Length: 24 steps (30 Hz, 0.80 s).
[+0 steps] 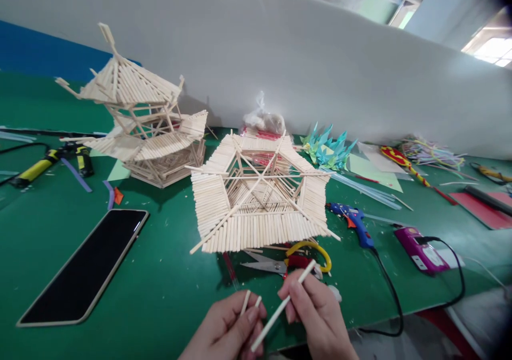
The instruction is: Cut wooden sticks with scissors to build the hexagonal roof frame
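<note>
Low in front of me, my left hand (230, 325) is closed on two short wooden sticks whose tips poke out above the thumb. My right hand (314, 312) pinches a longer wooden stick (276, 317) between thumb and fingers; its lower end slants down to my left fingers. Just beyond the hands stands a pavilion model (262, 232) of wooden sticks, with a slatted roof ring and crossed sticks over its open centre. Scissors (266, 264) with yellow and red handles lie between the model and my right hand, which partly hides them.
A finished-looking stick pavilion (146, 146) stands back left. A phone (84, 269) lies at left, pliers (38, 168) behind it. To the right are a blue glue gun (354, 221), its cord, a purple power strip (422, 250) and teal folded paper (328, 149). A grey partition (224, 45) rises behind.
</note>
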Motion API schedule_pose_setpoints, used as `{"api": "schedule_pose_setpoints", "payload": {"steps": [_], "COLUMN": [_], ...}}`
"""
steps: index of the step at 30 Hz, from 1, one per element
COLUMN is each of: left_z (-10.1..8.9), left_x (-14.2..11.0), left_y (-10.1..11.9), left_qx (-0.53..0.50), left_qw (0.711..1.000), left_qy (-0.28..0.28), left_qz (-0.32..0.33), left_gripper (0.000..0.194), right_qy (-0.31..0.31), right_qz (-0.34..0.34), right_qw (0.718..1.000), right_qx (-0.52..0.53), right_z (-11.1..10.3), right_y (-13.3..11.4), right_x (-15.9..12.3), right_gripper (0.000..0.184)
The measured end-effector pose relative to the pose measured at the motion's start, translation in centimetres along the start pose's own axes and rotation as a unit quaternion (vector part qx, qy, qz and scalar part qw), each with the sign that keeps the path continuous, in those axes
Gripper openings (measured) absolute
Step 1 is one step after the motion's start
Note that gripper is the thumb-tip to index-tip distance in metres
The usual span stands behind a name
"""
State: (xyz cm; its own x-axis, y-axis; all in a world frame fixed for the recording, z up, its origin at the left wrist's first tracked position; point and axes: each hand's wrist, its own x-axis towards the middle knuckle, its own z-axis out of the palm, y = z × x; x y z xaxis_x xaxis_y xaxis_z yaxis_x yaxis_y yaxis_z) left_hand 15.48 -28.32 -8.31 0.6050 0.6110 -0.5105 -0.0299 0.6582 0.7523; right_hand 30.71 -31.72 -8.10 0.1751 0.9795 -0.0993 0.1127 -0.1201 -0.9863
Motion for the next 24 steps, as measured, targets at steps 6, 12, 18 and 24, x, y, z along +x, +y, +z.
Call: {"api": "schedule_pose_setpoints", "payload": {"steps": [6,12,18,24], "left_z": [0.4,0.7,0.9,1.2], "left_x": [0.8,1.2,1.4,1.7], "left_y": [1.9,2.1,2.4,2.5], "left_qx": [-0.100,-0.097,-0.108,-0.109], "left_qw": [0.993,0.993,0.993,0.994], "left_qy": [-0.022,-0.047,-0.025,-0.009], "left_qz": [-0.063,-0.049,-0.046,-0.031], "left_gripper": [0.024,0.022,0.024,0.030], "right_qy": [-0.078,-0.115,-0.116,-0.092], "right_qz": [0.053,0.045,0.014,0.002], "right_qw": [0.996,0.992,0.993,0.996], "right_qx": [0.008,0.019,0.008,-0.001], "right_z": [-0.6,0.1,0.1,0.2], "right_y": [-1.6,-1.5,-1.5,-1.3], "right_x": [2.2,2.9,3.2,3.3], "right_gripper": [0.029,0.025,0.022,0.021]}}
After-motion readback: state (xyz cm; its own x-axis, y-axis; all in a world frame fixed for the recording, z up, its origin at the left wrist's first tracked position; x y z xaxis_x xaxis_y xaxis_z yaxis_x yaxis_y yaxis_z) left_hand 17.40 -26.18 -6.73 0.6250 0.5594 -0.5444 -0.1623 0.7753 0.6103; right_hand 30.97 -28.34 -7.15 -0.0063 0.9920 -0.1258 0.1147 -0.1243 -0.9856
